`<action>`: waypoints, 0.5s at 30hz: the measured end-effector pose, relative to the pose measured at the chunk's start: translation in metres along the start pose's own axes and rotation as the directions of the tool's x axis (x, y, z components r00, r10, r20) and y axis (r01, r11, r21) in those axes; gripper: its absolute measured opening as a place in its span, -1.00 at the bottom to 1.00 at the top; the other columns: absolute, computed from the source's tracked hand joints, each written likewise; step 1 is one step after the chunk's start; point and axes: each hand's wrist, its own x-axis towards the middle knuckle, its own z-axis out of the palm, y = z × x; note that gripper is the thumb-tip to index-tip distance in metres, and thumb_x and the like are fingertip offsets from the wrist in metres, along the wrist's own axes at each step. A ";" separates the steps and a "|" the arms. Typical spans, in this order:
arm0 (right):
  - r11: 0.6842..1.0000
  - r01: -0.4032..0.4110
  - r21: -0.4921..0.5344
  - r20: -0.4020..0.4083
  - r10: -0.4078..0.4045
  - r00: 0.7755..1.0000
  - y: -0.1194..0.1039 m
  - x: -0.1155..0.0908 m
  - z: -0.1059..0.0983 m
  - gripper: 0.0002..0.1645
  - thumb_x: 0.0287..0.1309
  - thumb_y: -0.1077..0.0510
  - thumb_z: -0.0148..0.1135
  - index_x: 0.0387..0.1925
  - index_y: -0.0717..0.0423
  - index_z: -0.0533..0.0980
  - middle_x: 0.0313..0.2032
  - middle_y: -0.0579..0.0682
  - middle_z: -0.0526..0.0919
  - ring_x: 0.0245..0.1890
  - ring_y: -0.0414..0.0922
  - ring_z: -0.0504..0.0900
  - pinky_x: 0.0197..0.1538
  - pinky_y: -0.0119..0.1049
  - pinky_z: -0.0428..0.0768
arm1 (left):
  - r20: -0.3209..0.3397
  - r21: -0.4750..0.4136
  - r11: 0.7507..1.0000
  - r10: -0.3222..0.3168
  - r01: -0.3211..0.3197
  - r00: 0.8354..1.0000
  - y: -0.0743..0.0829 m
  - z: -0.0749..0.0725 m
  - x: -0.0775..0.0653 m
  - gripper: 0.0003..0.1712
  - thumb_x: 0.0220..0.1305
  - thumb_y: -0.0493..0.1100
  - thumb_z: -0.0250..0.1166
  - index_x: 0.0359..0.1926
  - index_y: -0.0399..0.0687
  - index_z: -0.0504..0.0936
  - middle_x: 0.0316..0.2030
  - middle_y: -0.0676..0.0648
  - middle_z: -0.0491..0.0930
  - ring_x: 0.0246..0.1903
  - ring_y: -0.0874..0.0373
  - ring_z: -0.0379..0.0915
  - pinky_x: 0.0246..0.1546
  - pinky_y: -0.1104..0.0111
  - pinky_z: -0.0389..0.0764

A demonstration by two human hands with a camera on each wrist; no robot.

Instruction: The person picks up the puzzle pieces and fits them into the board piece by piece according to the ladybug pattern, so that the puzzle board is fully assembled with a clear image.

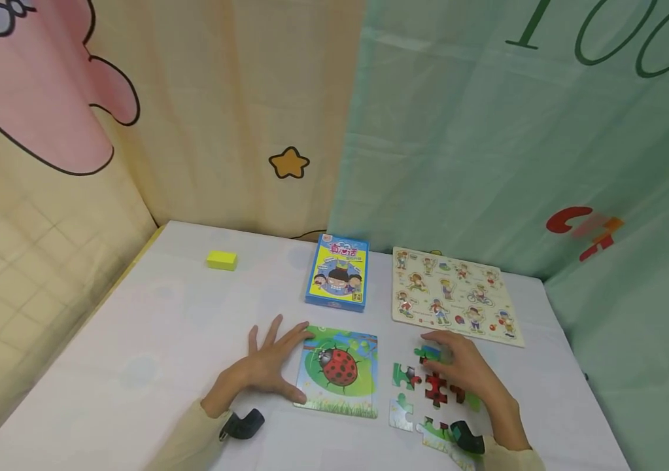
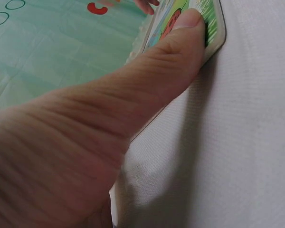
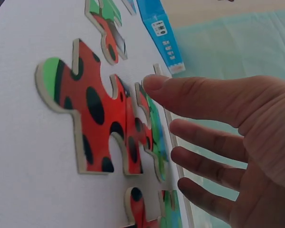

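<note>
Green curtain [image 1: 463, 163], upper right of the frame, hangs behind a white table [image 1: 163, 360].
Lower centre, a ladybug picture [image 1: 363, 373] lies flat; the left hand [image 1: 269, 364], fingers spread, rests its thumb on the near left corner, probably to steady it. Lower right, the right hand [image 1: 468, 366] reaches over loose puzzle pieces [image 1: 435, 390], fingers parted, contact uncertain; the pieces seem spaced so each shape shows.
</note>
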 end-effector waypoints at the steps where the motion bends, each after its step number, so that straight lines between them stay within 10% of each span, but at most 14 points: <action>1: 1.000 0.000 0.003 0.008 0.000 1.000 0.002 0.000 0.000 -0.42 0.09 0.09 0.50 0.16 0.10 0.58 0.20 0.15 0.59 0.28 0.24 0.48 0.28 0.25 0.44 | -0.004 0.001 1.000 0.003 -0.003 1.000 0.000 0.000 0.000 0.32 -0.30 0.30 0.65 0.50 0.17 0.21 0.60 0.00 -0.05 0.54 -0.37 -0.56 0.29 -0.46 -0.56; 15: 1.000 -0.010 0.017 0.020 0.010 1.000 0.006 -0.001 0.003 -0.42 0.08 0.11 0.50 0.16 0.10 0.58 0.19 0.13 0.60 0.24 0.20 0.52 0.27 0.20 0.46 | 0.002 -0.011 1.000 0.007 -0.007 1.000 -0.002 0.000 0.000 0.31 -0.29 0.29 0.65 0.50 0.18 0.21 0.60 0.00 -0.06 0.54 -0.36 -0.59 0.28 -0.46 -0.58</action>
